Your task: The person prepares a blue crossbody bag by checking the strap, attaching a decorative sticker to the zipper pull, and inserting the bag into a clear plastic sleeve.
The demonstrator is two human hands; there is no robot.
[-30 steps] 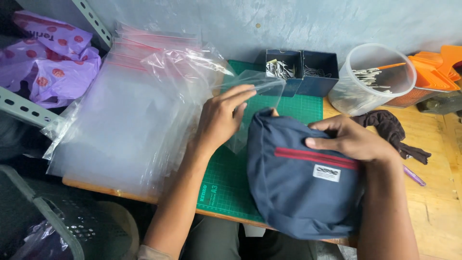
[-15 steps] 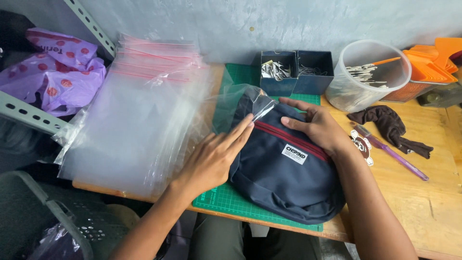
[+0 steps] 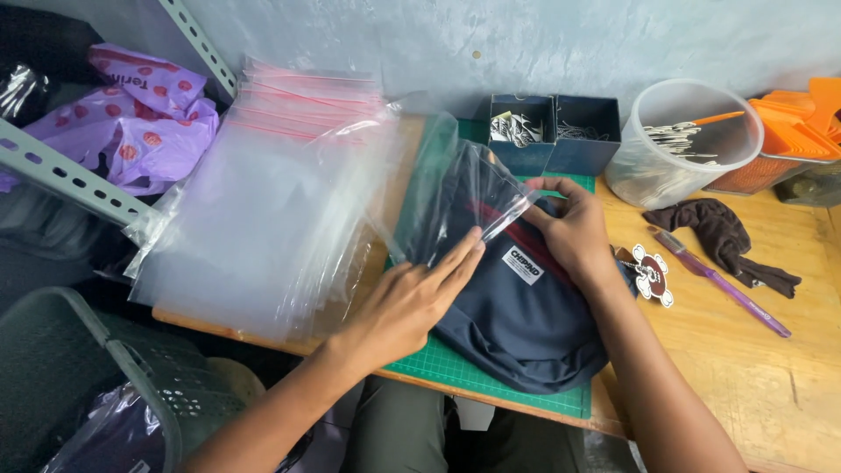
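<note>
Navy bag [image 3: 517,324] lies on the green mat [image 3: 491,381], half under a clear bag [image 3: 455,197] that both hands work at its mouth. Left hand [image 3: 407,302] lies flat and open, fingertips pressing the plastic down to steady it. Right hand [image 3: 574,228] pinches the plastic's edge above, seemingly lifting the mouth open; the bag stack [image 3: 263,201] sits left.

A single head-worn camera looks steeply down and forward over the person's own forearms at a wooden table [image 3: 753,377], from close above. The view faces a grey wall [image 3: 526,44] at the table's far edge. The table fills the middle and right, a metal shelf rail [image 3: 61,175] and a basket [image 3: 79,377] the left side.
</note>
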